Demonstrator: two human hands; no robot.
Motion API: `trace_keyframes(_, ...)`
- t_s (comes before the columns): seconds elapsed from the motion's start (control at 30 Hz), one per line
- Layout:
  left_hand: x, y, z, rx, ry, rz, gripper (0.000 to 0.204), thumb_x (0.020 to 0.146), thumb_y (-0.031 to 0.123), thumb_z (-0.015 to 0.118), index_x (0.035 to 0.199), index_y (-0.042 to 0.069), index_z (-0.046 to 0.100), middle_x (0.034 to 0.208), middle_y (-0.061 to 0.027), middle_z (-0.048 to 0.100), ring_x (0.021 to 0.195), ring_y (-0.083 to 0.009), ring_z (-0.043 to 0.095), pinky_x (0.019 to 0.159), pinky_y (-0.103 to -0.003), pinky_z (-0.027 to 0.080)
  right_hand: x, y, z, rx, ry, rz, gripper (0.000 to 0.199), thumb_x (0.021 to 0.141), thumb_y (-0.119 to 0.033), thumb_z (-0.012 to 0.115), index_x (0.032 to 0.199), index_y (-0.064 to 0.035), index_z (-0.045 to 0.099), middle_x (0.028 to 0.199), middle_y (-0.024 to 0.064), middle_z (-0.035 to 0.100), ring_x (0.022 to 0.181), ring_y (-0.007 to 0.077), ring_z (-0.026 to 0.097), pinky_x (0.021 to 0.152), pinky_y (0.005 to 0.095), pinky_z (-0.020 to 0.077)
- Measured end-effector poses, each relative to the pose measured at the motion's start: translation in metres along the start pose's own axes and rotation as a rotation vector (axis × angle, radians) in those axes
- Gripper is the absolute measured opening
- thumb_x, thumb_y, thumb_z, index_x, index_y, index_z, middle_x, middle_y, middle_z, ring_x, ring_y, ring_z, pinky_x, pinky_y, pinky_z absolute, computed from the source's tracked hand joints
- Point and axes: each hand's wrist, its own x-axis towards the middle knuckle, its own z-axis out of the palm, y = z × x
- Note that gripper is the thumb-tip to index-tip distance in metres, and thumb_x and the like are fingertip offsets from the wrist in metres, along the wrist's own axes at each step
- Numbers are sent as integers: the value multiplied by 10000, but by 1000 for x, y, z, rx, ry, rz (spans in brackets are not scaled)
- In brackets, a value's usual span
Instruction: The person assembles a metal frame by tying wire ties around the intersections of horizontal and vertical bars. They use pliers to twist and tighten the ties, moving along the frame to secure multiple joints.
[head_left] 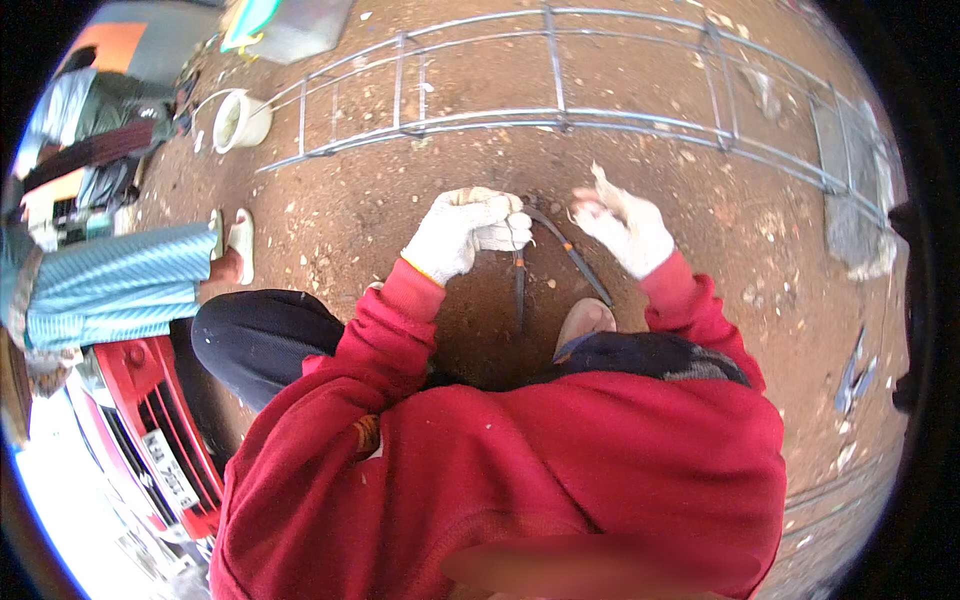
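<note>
My left hand (472, 228), in a white knit glove, is closed, its fingers curled together. What it grips, if anything, is too small to make out. My right hand (625, 226) is raised off to the right in a worn white glove with bare fingertips showing. Its fingers are bent but apart, and nothing shows between them. A pair of pincers (578, 268) with dark, orange-banded handles appears between my hands, handles spread toward me. My left fingers overlap one handle and partly cover the head; I cannot tell whether they touch it.
A long steel rebar cage (558, 60) lies across the dirt ahead. A white bucket (243, 121) stands at its left end. On the left are a person in a blue striped garment (125, 285) and a red vehicle front (150, 400). My shoe (586, 322) is near the pincers.
</note>
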Motion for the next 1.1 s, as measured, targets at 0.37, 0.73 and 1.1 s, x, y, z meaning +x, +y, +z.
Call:
trace_keyframes(0.37, 8, -12, 42, -183, -262, -271, 470, 923, 301, 595, 1240, -42, 547, 1174, -217, 643, 1053, -342, 653, 912, -467, 535, 5, -15, 22, 1074, 110, 185, 314, 912, -102, 627, 1190, 31, 569, 1010, 178, 677, 845, 226, 676, 728, 336, 565)
trace_keyframes(0.73, -1, -40, 26, -87, -413, -194, 367, 885, 229, 669, 1139, -26, 598, 849, -42, 646, 676, -106, 581, 618, -259, 506, 3, -10, 14, 773, 72, -3, 484, 930, -112, 597, 1360, 36, 432, 1139, 197, 648, 1047, 262, 636, 929, 389, 494)
trace_keyframes(1.1, 4, -35, 19, 339, -236, 29, 235, 919, 84, 578, 1096, -63, 630, 901, -89, 688, 771, -155, 653, 713, -292, 540, -14, 4, 1, 938, -2, 360, 511, 912, -111, 612, 1373, 11, 429, 1290, 219, 555, 1176, 313, 576, 959, 424, 492)
